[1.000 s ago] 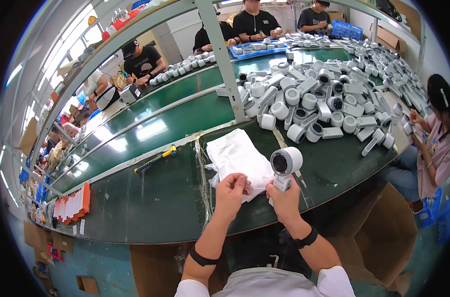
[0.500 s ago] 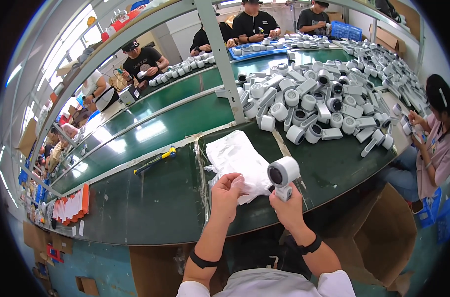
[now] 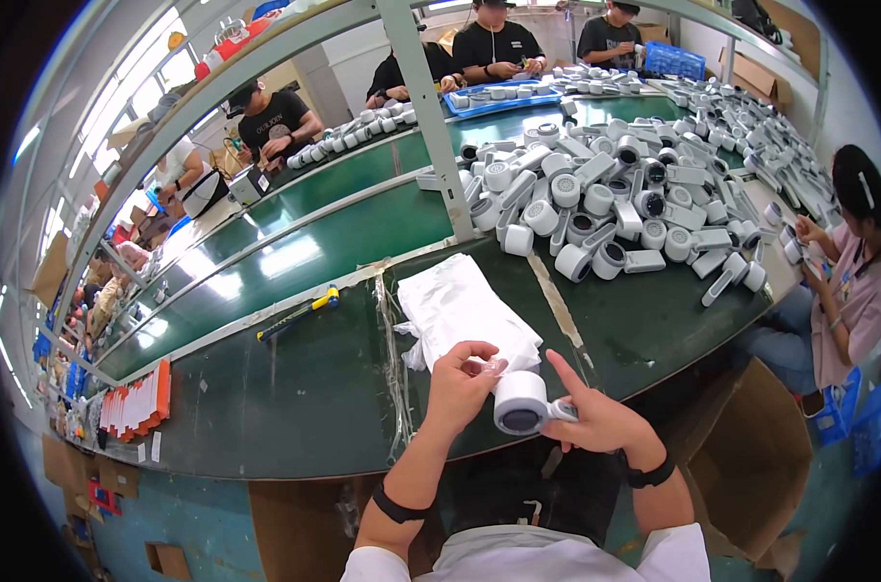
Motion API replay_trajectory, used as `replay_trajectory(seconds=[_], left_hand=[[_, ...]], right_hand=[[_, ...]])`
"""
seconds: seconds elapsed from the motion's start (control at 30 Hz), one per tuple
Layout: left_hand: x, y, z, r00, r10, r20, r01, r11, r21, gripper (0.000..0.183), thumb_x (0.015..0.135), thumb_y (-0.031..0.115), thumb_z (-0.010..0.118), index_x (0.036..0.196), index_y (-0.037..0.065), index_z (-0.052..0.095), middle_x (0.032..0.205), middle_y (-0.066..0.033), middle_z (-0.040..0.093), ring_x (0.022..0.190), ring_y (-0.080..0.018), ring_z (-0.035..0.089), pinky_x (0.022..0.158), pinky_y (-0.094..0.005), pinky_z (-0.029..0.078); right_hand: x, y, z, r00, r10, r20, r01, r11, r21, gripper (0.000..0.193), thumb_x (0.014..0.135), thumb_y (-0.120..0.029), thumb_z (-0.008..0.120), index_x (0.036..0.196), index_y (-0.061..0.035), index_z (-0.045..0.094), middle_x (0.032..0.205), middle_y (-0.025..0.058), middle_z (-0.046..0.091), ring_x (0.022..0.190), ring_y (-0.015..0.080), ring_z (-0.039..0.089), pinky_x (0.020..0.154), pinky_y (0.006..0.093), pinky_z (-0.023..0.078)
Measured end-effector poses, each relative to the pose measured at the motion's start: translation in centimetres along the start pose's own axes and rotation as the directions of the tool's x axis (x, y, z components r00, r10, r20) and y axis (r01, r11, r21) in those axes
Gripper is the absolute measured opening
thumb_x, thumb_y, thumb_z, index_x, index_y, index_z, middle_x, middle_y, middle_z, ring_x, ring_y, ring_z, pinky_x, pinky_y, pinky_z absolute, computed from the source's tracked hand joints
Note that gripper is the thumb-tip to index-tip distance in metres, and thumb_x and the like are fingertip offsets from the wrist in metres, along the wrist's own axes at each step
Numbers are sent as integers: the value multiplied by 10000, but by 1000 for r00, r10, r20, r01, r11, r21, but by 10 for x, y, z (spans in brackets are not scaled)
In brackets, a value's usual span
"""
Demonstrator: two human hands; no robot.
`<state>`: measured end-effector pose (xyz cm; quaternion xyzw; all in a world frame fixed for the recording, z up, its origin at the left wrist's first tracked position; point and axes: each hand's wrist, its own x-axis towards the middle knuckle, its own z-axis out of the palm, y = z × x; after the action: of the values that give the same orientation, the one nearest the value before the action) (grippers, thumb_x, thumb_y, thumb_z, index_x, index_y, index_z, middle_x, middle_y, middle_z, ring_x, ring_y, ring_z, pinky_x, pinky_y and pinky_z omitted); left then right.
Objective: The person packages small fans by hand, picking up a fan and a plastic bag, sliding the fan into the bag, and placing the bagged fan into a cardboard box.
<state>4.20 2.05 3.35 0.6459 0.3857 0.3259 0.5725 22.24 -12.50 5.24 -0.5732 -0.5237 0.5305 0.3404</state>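
Note:
My right hand (image 3: 595, 419) grips the handle of a white hand-held device with a round head (image 3: 521, 403), its dark face turned toward me, just over the table's near edge. My left hand (image 3: 460, 383) pinches a thin clear plastic bag (image 3: 487, 367) next to the device's head. Right behind my hands lies a stack of white plastic bags (image 3: 460, 306) on the dark green table (image 3: 295, 388).
A big heap of the same white devices (image 3: 615, 209) covers the table's far right. A yellow and black tool (image 3: 300, 312) lies to the left, orange packets (image 3: 135, 400) at the far left edge. A cardboard box (image 3: 751, 466) stands at my right. Other people work around the table.
The device has come down and toward me, from above the bag stack to the table's near edge. My left hand has lifted a clear bag off the stack.

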Motion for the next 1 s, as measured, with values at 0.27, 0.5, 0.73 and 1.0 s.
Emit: replay_trajectory(seconds=[0.27,0.5,0.73,1.0], left_hand=[[1,-10,-17,999,-39,20,41,992,-117,197,889,120,720,1041,0,680,791,-38,683,672,-66,597,596,-207,444],[3,-9,-16,1000,-5,-27,3,999,-51,210,883,142,733,1031,2,684,777,-39,676,667,-65,593,598,-208,447],[4,-4,-13,1000,-16,-3,16,1000,3,198,877,153,731,988,-5,688,749,-34,663,639,-54,576,566,-204,434],[2,-4,-22,999,1,33,-3,998,66,191,884,161,728,972,-4,691,745,-28,658,644,-61,580,577,-210,452]], right_hand=[[30,2,-14,972,69,223,-74,997,13,871,958,-313,615,1592,-218,26,922,79,657,625,136,619,586,273,518],[24,-1,-6,972,126,197,-130,992,6,995,949,-240,639,1563,-154,-140,906,85,675,623,136,617,597,281,525],[30,-3,-3,958,148,246,-140,989,-51,1027,953,-205,646,1546,-140,-189,903,74,679,630,128,617,606,285,532],[39,12,4,984,87,156,-93,995,35,855,939,-297,629,1583,-124,95,889,69,653,596,132,605,549,275,502]])
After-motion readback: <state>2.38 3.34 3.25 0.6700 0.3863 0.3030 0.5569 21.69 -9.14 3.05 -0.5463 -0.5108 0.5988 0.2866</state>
